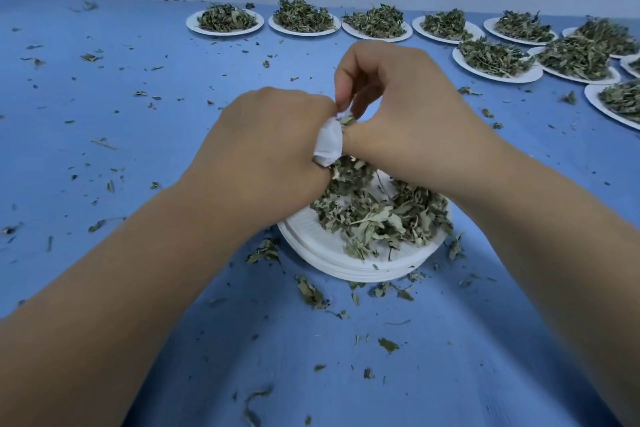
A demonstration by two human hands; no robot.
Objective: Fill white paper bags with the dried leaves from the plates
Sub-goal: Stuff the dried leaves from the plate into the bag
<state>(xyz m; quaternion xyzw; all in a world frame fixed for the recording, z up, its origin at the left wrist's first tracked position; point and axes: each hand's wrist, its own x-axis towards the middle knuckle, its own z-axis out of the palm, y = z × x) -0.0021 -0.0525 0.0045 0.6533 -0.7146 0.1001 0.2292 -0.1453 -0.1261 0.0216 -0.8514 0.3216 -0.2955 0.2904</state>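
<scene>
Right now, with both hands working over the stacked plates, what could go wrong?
1. The small white paper bag is mostly buried in the left hand, and the right hand pinches at its narrow mouth. The dried green leaves could miss and scatter on the blue tabletop.
2. Leaves overhang the rim of the stacked white paper plates; a forearm might sweep them off.

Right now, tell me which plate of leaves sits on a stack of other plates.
The near plate below the left hand and right hand; it tops a stack, while the far plates look single on the blue table.
</scene>
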